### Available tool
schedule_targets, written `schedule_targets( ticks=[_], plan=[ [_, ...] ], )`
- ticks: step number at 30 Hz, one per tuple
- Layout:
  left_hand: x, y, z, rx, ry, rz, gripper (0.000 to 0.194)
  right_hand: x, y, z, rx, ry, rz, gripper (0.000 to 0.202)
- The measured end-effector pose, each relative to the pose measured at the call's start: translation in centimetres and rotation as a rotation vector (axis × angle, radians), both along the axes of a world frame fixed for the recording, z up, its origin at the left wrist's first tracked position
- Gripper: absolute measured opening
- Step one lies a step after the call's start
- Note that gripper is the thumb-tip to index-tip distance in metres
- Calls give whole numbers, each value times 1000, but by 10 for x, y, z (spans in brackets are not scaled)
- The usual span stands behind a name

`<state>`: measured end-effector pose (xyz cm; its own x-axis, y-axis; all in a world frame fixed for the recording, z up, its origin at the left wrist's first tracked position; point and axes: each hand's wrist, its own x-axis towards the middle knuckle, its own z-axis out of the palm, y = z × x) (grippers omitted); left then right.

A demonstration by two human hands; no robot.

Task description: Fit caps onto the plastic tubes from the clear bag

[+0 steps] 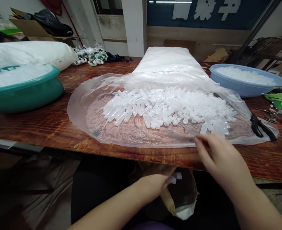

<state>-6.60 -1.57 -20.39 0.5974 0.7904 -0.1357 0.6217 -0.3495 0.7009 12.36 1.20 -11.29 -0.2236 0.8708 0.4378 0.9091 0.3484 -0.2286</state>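
Worn wooden table (47, 124), white pillar (134, 27), blue sign (203, 12).

Pile of small tubes (165, 107) at table (47, 124) centre, lying on opened plastic bag (88, 105). Full sealed sack (166, 60) directly behind pile. Basin (28, 92) at left; second basin (245, 84) at right rear. Scissors (262, 127) right of pile, on bag edge. Right hand (219, 156) over near table edge; left hand (156, 182) below it, at small bag (184, 198).

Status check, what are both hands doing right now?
Left hand below table edge, holding small bag. Right hand blurred, at clear sheet's near edge beside white caps. Scissors lie right.
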Motion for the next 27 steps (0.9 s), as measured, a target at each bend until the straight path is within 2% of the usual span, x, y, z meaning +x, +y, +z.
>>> schedule_targets(
  ticks=[2,3,6,10,12,14,16,18,20,23,25,27],
  plan=[
    [6,3,-3,26,-3,80,49,-2,35,6,-116,-206,-212,19],
    [7,3,-3,23,0,118,47,-5,50,5,-143,-235,-241,20],
    [2,-4,4,-4,-16,160,34,-16,80,-1,-196,-271,-264,25],
    [-7,-16,14,-108,-27,145,37,-24,85,-7,-209,-268,-249,21],
    [-10,-21,14,-231,-144,210,34,-23,78,-6,-214,-242,-231,18],
    [-12,-23,12,-432,-393,326,33,-21,65,-3,-222,-197,-216,15],
    [-15,-24,10,-640,-627,431,42,-18,44,-1,-205,-30,-151,15],
    [-20,-23,11,-765,-733,507,50,-15,17,-1,-178,253,-2,20],
    [-24,-23,13,-806,-762,555,53,-14,-13,-4,-203,404,195,21],
    [-27,-23,17,-786,-862,593,55,-16,-49,-13,-329,366,451,25],
    [-25,-25,18,-759,-914,593,53,-20,-63,-22,-430,359,507,32],
    [-21,-27,18,-735,-927,578,49,-26,-71,-33,-480,407,499,36]
  ],
)
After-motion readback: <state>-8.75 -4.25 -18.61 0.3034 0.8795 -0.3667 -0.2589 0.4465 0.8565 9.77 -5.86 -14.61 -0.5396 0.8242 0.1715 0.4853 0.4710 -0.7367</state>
